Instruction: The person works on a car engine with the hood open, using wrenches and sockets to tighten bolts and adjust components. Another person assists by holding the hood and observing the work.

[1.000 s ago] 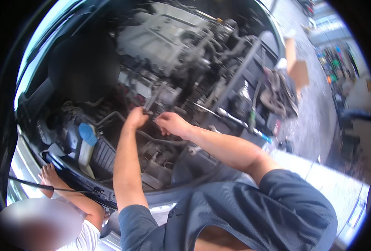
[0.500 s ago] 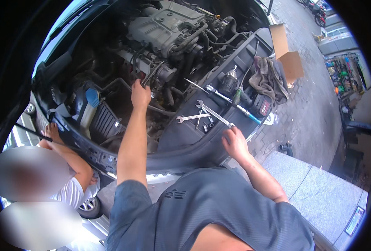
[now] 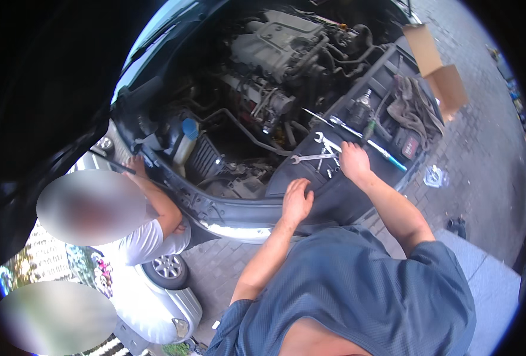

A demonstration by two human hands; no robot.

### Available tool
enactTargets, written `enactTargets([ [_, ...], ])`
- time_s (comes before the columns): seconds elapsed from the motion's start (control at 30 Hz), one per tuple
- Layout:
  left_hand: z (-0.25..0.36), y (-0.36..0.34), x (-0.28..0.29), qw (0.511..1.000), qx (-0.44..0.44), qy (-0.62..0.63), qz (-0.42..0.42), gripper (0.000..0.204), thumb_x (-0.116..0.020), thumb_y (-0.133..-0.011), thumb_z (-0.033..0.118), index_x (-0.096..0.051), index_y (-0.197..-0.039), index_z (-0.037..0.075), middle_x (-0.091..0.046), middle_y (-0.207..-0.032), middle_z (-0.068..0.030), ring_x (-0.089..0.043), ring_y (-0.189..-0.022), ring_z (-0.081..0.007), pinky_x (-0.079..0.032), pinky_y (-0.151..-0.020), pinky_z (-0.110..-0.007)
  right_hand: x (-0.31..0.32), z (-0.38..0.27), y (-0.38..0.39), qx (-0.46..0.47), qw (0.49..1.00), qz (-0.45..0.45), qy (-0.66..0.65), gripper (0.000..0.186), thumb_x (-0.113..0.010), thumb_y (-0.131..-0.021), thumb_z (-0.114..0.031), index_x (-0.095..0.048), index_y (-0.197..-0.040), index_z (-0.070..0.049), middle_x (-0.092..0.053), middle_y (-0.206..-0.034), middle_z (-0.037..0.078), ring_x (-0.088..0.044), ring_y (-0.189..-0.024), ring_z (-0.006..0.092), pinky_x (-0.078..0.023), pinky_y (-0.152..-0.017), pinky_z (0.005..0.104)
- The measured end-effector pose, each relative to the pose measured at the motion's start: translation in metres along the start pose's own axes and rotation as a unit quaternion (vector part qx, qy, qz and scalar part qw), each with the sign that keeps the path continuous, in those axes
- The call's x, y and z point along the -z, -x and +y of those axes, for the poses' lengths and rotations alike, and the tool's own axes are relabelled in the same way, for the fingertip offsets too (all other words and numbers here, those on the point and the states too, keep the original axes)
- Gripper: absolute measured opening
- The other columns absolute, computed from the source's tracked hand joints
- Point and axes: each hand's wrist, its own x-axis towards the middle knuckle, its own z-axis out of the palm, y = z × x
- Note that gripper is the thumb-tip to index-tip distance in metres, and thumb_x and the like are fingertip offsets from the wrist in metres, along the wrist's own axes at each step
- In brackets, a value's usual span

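My right hand (image 3: 356,161) is on the tool area of the black front cover (image 3: 328,199), its fingers closed over the shaft of an open-end wrench (image 3: 330,143). The wrench's jaw sticks out past my fingertips, and its far end is hidden under the hand. A second open-end wrench (image 3: 308,158) lies beside it, with several small sockets (image 3: 329,173) close by. My left hand (image 3: 298,200) hangs over the cover's front edge, holding nothing, its fingers loosely bent and apart. Whether it touches the cover is unclear.
Beyond the wrenches lie a long ratchet (image 3: 372,144), a green-handled screwdriver (image 3: 368,130), a power tool (image 3: 361,107) and a grey rag (image 3: 414,107). The engine (image 3: 277,44) fills the open bay. Another person's hand (image 3: 135,165) rests on the left fender; a cardboard box (image 3: 447,86) stands right.
My left hand has come out of the engine bay to the front edge. My right hand has moved from the wrench's end further along its shaft. The view has shifted.
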Motion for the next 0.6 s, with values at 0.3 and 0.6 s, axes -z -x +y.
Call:
enactTargets([
  [0.3,0.008,-0.002,0.026,0.733,0.250,0.632,0.014,0.043,-0.035,-0.110,0.036,-0.055,-0.127,0.001,-0.064,-0.126,-0.0163,-0.060,-0.116,-0.0273,-0.048,-0.101,-0.039,0.025,-0.119,0.067,0.158,0.913,-0.172,-0.336,0.031,-0.059,-0.091,-0.020,-0.059,-0.117,-0.003,-0.068,-0.097,0.025,-0.067,-0.092,0.0432,-0.053,-0.079,0.0518],
  [0.6,-0.023,0.043,0.086,0.692,0.413,0.591,0.051,0.028,-0.042,-0.106,0.026,-0.056,-0.116,0.003,-0.067,-0.097,-0.0127,-0.053,-0.062,-0.0146,-0.038,-0.051,-0.026,-0.011,-0.040,-0.018,0.182,0.983,-0.023,0.010,0.026,-0.066,-0.080,-0.014,-0.066,-0.105,-0.006,-0.062,-0.109,0.012,-0.059,-0.108,0.0294,-0.049,-0.089,0.0411],
])
